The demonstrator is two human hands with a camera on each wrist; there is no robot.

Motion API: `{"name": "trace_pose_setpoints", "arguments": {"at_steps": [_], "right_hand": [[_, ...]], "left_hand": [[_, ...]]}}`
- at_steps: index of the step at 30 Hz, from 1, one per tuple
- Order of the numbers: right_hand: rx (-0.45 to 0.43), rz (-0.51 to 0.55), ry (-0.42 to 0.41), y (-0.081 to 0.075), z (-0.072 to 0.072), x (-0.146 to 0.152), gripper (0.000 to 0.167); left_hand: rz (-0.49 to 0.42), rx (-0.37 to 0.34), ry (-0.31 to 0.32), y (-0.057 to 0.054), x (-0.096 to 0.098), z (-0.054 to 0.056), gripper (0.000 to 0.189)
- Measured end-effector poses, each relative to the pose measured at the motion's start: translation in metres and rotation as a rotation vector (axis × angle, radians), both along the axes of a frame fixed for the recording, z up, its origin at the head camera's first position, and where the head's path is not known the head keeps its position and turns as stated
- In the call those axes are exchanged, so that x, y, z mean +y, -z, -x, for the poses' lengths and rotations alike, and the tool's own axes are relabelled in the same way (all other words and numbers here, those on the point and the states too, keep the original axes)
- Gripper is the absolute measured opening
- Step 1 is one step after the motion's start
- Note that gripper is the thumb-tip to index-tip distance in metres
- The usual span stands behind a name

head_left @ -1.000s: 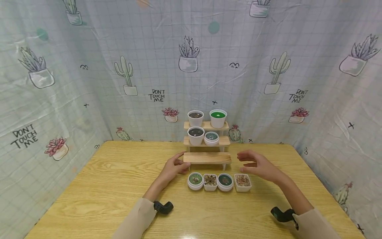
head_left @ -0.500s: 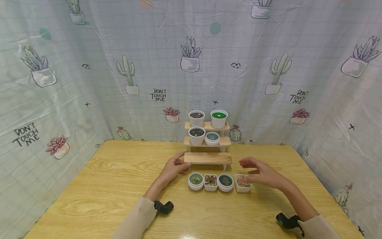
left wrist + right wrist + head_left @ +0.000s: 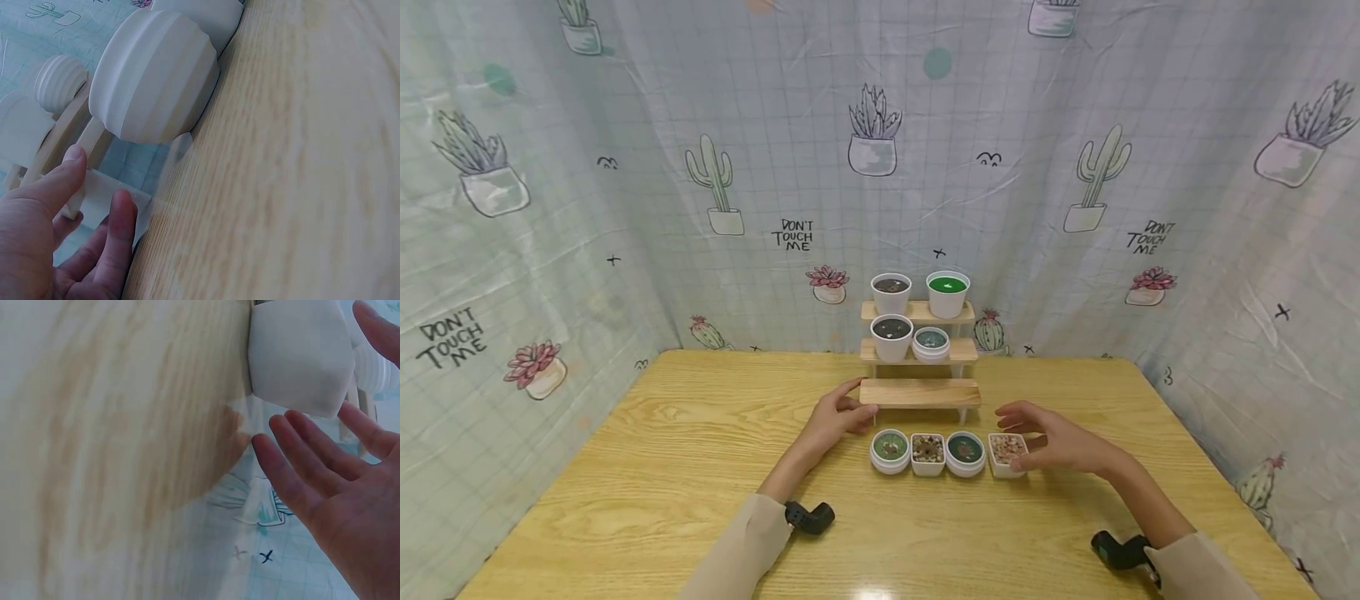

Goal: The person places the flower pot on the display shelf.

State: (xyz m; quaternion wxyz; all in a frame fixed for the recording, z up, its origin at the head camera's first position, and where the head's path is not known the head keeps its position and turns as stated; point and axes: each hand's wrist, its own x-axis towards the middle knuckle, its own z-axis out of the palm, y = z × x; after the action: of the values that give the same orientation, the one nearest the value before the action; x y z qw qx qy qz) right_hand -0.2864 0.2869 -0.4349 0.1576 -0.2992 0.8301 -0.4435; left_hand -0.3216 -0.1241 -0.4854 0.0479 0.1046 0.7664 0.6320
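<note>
A three-tier wooden stand [image 3: 921,393] is at the middle of the table. My left hand [image 3: 838,418] holds the left end of its lowest board; in the left wrist view, the thumb [image 3: 74,155] lies on the board end, with fingers below. My right hand [image 3: 1060,439] is around a square white pot [image 3: 1006,457] of pinkish gravel, thumb in front, fingers behind; the right wrist view has them spread, fingertips close to the pot's wall [image 3: 303,359]. Left of it, in a row, are a round dark-green pot [image 3: 965,450], a square pebble pot [image 3: 928,451] and a round light-green pot [image 3: 891,448].
The stand's top board carries a grey-brown-filled white pot [image 3: 891,292] and a bright-green-filled pot [image 3: 947,292]. On the middle board are a dark-filled pot [image 3: 892,337] and a small round pot [image 3: 931,343]. Behind the wooden table [image 3: 715,433] hangs a cactus-print curtain [image 3: 790,133].
My right hand has come down and towards me, from beside the stand to around the square gravel pot. The left hand stays at the board's end.
</note>
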Motion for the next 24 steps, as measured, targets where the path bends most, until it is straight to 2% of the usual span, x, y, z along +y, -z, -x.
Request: {"name": "trace_pose_setpoints", "arguments": {"at_steps": [14, 24], "right_hand": [[-0.037, -0.049, -0.029, 0.0019, -0.0004, 0.0012, 0.078], [-0.020, -0.072, -0.102, 0.0055, 0.0025, 0.0041, 0.062]], "left_hand": [[-0.006, -0.003, -0.005, 0.0006, -0.0007, -0.0016, 0.077], [0.009, 0.006, -0.010, 0.0021, -0.0005, -0.0003, 0.075]]}}
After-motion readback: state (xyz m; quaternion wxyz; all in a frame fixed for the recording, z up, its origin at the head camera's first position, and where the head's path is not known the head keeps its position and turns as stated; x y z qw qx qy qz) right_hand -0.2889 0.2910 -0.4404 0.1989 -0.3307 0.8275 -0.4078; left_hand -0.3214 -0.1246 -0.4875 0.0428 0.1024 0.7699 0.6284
